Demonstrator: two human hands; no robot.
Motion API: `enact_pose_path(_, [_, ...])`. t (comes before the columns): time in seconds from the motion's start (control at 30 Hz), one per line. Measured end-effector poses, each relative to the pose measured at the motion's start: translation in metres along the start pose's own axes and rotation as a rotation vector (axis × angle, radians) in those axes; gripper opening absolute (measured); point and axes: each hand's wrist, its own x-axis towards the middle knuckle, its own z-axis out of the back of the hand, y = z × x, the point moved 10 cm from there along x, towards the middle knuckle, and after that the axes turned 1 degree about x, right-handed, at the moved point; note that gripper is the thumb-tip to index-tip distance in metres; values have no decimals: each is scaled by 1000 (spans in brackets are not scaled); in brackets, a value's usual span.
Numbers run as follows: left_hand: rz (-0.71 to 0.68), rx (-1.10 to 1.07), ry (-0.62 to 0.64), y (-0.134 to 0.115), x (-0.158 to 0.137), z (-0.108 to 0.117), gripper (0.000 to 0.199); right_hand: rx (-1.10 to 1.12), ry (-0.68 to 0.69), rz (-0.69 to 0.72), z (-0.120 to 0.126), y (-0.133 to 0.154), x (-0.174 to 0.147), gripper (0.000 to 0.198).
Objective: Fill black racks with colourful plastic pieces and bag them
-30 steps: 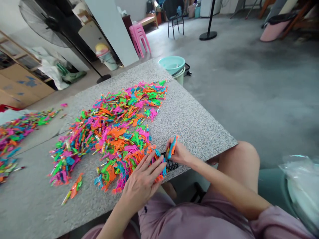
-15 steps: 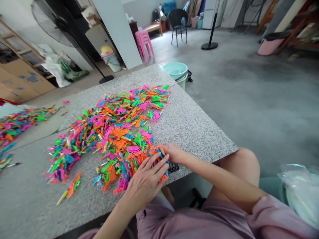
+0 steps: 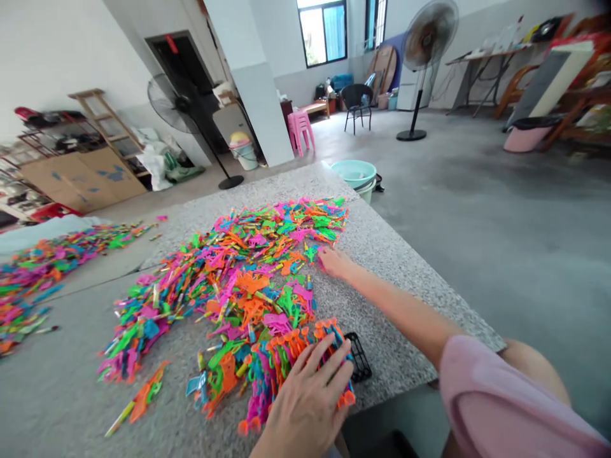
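Observation:
My left hand (image 3: pixel 305 394) lies with fingers stretched and slightly apart over a tight row of small plastic toy guns (image 3: pixel 270 369) with orange round tips. The row stands at the table's near edge, against a black plastic rack (image 3: pixel 359 356), whose openwork end shows to the right. Farther off, my right hand (image 3: pixel 335 262) reaches to the right edge of a big loose pile of toy guns (image 3: pixel 214 261). Its fingers are closed on a pink toy gun (image 3: pixel 321 257), mostly covered by the fingertips. A green and blue piece (image 3: pixel 310 253) lies just left of it.
The speckled stone table (image 3: pixel 396 286) ends at a right edge. A second heap of toy guns (image 3: pixel 62 254) spreads at the left. Beyond the far corner stand a turquoise basin (image 3: pixel 354 170) and, farther back, pink stools (image 3: pixel 300 130). One orange gun (image 3: pixel 143 401) lies apart at front left.
My right hand has left the row and moved forward to the pile's right edge. My left hand stays on the row. The view has tilted up, showing more of the room.

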Motion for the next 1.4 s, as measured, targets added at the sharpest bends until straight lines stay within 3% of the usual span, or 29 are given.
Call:
enact_pose_path(0.13, [58, -70, 51, 3, 2, -4, 34, 4, 19, -22, -5, -20, -33, 25])
enact_pose_path(0.27, [83, -107, 64, 3, 5, -3, 31, 26, -104, -28, 12, -35, -56, 36])
enact_pose_path(0.37, [80, -94, 70, 1, 6, 0, 32, -31, -91, -14, 14, -31, -45, 46])
enact_pose_path(0.5, [86, -77, 60, 1, 5, 6, 33, -20, -22, 58, 15, -23, -22, 26])
enact_pose_path(0.57, [87, -85, 62, 1, 5, 6, 33, 16, -9, 87, 18, -27, -27, 21])
enact_pose_path(0.67, [99, -110, 79, 1, 6, 2, 34, 91, -9, 21, 15, -40, -70, 18])
enact_pose_path(0.73, [106, -125, 83, 2, 6, -1, 34, 311, -26, -77, 7, -41, -119, 15])
enact_pose_path(0.87, [80, -144, 70, 0, 8, -5, 35, 880, -17, -189, -23, 2, -217, 13])
enact_pose_path(0.97, [69, -153, 58, 0, 8, -6, 35, 870, -92, -265, -30, 28, -252, 9])
enact_pose_path(1.07, [81, -152, 65, 1, 8, -7, 36, 653, -129, -245, -25, 45, -252, 8])
enact_pose_path(1.17, [95, -135, 79, 1, 8, -8, 37, 471, -67, -224, -18, 55, -242, 6])
enact_pose_path(1.33, [108, -120, 67, 2, 8, -8, 37, 491, 48, -286, -14, 57, -235, 3])
enact_pose_path(1.4, [116, -135, 53, 3, 8, -7, 35, 544, 36, -308, -18, 53, -236, 8])
